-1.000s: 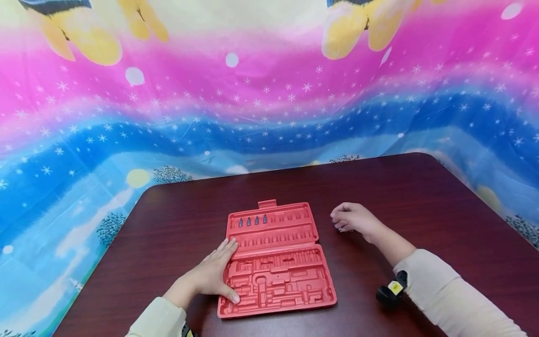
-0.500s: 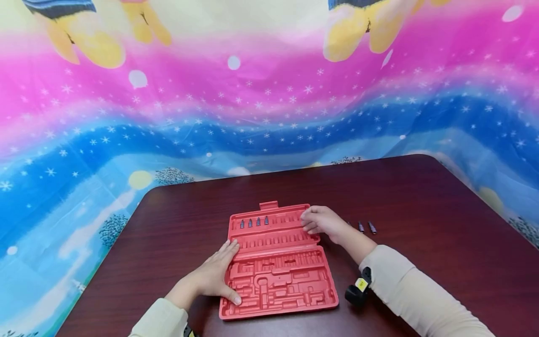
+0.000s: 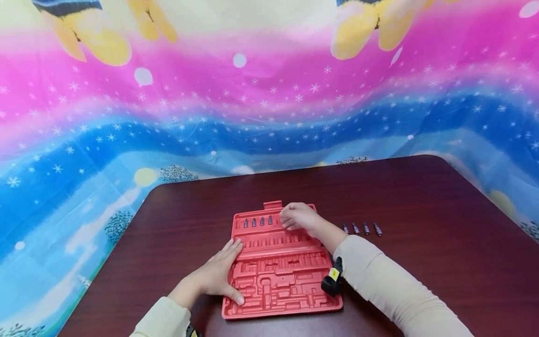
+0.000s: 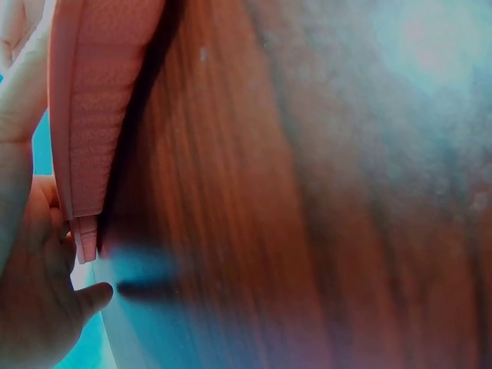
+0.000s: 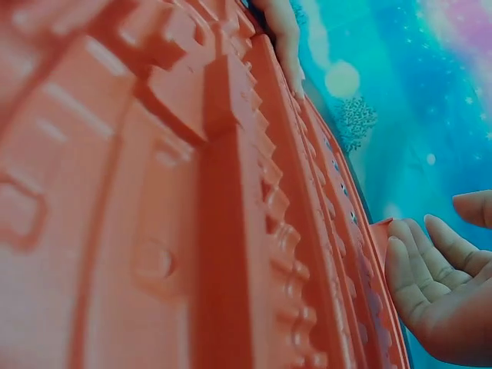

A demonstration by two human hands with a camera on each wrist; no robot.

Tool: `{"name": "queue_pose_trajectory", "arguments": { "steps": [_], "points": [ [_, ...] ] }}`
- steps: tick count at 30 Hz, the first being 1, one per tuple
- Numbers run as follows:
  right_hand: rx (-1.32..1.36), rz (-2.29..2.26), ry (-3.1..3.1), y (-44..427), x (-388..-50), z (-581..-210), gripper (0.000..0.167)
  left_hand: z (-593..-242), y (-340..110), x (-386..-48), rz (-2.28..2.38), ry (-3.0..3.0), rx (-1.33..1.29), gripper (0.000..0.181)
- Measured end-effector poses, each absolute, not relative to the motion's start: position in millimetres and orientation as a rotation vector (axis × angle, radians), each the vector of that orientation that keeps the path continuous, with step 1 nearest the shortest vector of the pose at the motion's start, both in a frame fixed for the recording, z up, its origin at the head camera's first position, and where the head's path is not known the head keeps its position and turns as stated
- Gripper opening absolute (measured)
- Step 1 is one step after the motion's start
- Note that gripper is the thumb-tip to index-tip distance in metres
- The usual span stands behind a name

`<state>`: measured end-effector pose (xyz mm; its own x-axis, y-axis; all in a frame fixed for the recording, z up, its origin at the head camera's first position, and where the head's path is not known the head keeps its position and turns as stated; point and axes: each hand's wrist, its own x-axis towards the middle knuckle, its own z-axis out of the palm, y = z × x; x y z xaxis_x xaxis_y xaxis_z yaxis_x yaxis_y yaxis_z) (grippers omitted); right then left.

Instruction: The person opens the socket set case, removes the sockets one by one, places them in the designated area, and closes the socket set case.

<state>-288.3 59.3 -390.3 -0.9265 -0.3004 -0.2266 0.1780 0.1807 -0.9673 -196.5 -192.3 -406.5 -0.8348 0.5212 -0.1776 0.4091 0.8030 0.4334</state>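
In the head view a red moulded case [image 3: 290, 306] lies unfolded on the table. Four dark bits [image 3: 262, 221] stand side by side in its upper row. My left hand [image 3: 214, 276] rests on the case's left edge, fingers straight, thumb spread over the near half. Over the upper row, just right of the fourth bit, is my right hand [image 3: 303, 219] with bent fingers; whatever lies between its fingertips is hidden. The right wrist view shows this hand [image 5: 442, 300] beside the case's far edge, near the red latch tab [image 5: 380, 234].
Several loose bits [image 3: 366, 229] lie in a row on the dark table [image 3: 425, 201], right of the case and beyond my right forearm. A printed cloth [image 3: 269, 107] hangs behind the table's far edge.
My right hand has moved left from the loose bits to the case's upper row, uncovering bits on the table. My left hand has stayed on the case's edge.
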Motion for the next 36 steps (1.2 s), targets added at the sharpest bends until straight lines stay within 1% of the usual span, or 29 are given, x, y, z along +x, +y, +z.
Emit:
{"name": "queue_pose_trajectory", "arguments": {
  "steps": [13, 21, 26, 36],
  "points": [
    [-0.113, -1.663, 2.242, 40, -307, -391, 0.015, -405, -192, -194, 0.594, 2.691, 0.717, 0.118],
    [-0.129, -1.485, 2.334, 31, -318, -392, 0.022, -408, -192, -195, 0.579, 2.69, 0.713, 0.119],
    [-0.129, -1.395, 2.358, 26, -321, -390, 0.02, -408, -192, -195, 0.571, 2.684, 0.712, 0.119],
    [0.149, -1.556, 2.271, 12, -318, -387, 0.025, -405, -192, -198, 0.533, 2.686, 0.704, 0.119]
  ]
}}
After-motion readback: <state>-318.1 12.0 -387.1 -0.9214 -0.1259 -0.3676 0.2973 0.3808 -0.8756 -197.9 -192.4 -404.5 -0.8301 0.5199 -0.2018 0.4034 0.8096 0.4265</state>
